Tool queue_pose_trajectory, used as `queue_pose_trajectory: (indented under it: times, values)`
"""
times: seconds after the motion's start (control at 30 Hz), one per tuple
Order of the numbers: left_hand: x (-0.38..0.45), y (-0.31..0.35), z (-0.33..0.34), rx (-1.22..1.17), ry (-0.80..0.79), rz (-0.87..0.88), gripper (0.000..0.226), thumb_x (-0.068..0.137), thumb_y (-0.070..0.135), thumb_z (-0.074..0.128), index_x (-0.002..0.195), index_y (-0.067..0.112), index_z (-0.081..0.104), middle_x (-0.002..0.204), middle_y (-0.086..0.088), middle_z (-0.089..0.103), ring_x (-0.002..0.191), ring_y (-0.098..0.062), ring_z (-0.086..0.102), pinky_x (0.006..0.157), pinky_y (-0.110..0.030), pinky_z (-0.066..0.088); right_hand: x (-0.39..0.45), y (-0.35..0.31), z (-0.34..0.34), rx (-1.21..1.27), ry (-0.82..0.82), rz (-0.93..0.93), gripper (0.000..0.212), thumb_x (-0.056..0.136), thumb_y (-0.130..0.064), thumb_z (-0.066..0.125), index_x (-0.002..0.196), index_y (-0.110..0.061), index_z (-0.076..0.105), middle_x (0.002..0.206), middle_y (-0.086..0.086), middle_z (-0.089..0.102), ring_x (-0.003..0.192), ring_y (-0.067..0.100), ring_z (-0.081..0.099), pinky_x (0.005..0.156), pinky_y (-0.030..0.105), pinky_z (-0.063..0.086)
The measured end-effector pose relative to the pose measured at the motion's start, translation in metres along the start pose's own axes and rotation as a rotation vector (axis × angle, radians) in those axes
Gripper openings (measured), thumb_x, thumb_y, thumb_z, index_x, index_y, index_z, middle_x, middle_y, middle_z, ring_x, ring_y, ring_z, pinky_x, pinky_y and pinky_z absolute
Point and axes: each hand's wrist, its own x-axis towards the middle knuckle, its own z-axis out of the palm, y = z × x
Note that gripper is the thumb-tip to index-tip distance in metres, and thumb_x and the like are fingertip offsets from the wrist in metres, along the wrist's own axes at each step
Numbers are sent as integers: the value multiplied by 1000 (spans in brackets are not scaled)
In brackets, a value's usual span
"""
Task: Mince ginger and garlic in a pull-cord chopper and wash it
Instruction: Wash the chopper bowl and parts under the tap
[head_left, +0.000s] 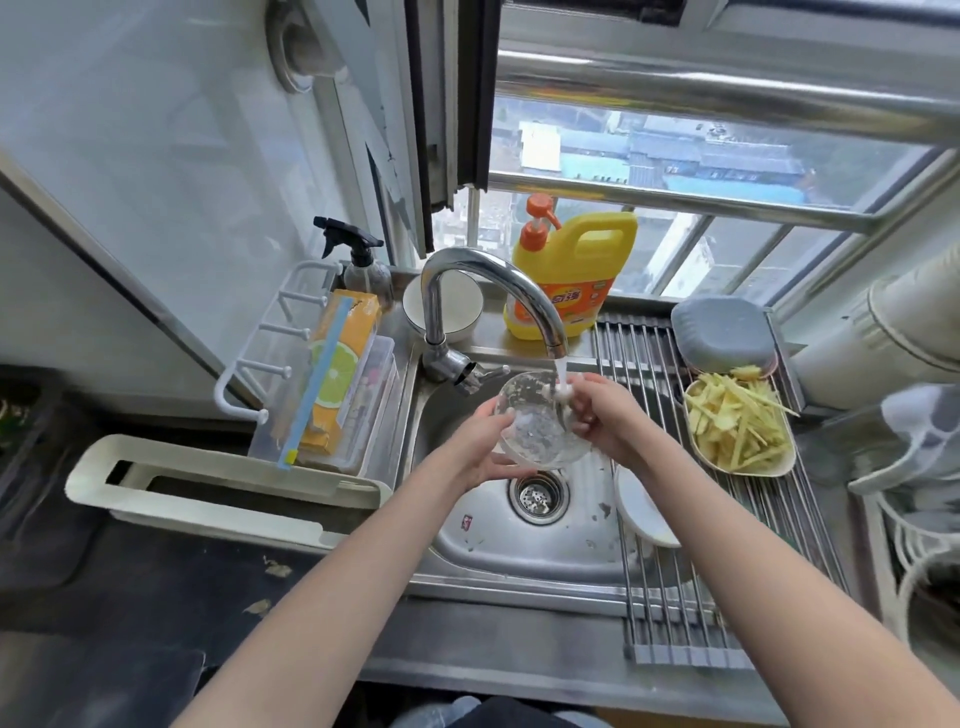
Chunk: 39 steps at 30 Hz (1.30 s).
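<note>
The clear chopper bowl (535, 423) hangs tilted over the steel sink (519, 551), under the running tap (498, 291). Bits of mince cling to its inner wall. My left hand (480, 447) grips the bowl from below and on its left side. My right hand (605, 415) holds its right rim, and the water stream lands on those fingers. A plate of sliced ginger strips (737, 423) sits on the drying rack to the right. A white lid-like piece (644, 506) leans at the sink's right edge.
A yellow dish soap jug (571, 275) and a white bowl (452, 306) stand behind the tap. A roll-up rack (670, 587) covers the sink's right side, with grey baskets (724, 332) at its back. Left are a box rack (332, 384), spray bottle (363, 265) and white tray (218, 493).
</note>
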Motion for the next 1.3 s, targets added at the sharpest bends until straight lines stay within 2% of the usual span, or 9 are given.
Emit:
queue_pose_trajectory:
  times: [0.23,0.53,0.63,0.77,0.87,1.0,1.07,1.13,1.3]
  values:
    - [6,7,0,22,-6,14,21,102,24,38,115,38,46,114,-8,60,83,-35,67,57,-38,59,-3,-2,-1,121,-88,60,37,94,-38,56,68,-13,51,48,-2,33,37,8,27,33,18,22]
    - [11,15,7,45,-23,39,32,100,16,41,130,27,44,118,-15,62,75,-34,68,59,-40,60,-13,-9,4,14,-114,-19,8,87,1,59,88,-4,65,68,6,60,57,13,52,56,21,51]
    - [14,19,11,36,-25,36,38,99,10,40,135,23,40,116,-15,62,76,-37,67,62,-43,59,-16,-9,5,-186,-90,-180,3,85,-3,64,87,-5,67,67,2,67,63,16,63,61,22,55]
    - [16,21,15,-10,-20,26,37,99,1,34,126,26,38,105,-6,59,87,-41,64,70,-49,54,-13,-12,6,-873,200,-442,23,86,-33,67,82,-15,54,65,-2,56,57,13,51,53,31,42]
    - [18,21,18,-1,-9,32,43,95,-5,36,127,22,41,122,-16,57,84,-39,66,62,-48,57,-14,-16,10,-1164,292,-574,31,90,-46,57,79,-22,41,65,-7,50,58,14,47,47,27,32]
    - [23,21,22,13,65,51,36,93,-2,39,112,28,47,119,-10,57,76,-32,68,51,-42,58,-14,-27,18,-1412,391,-549,22,94,-41,44,93,-25,59,73,-3,58,67,19,52,48,24,25]
    - [24,22,25,62,106,75,18,98,20,47,114,28,50,127,-8,55,81,-29,68,49,-38,56,-14,-32,21,-1483,428,-498,32,94,-42,42,80,-22,62,65,-5,56,66,19,58,48,22,26]
    - [27,23,26,73,114,72,29,99,35,44,126,25,46,134,-7,49,91,-32,66,49,-37,56,-14,-35,23,-1523,425,-471,43,94,-51,39,70,-21,59,60,-6,51,63,19,56,47,22,27]
    - [27,25,26,21,26,92,16,93,13,55,99,28,55,118,-10,60,68,-28,72,50,-36,56,-18,-41,22,-1549,305,-603,19,93,-40,49,95,-23,55,81,-5,55,75,20,54,56,28,30]
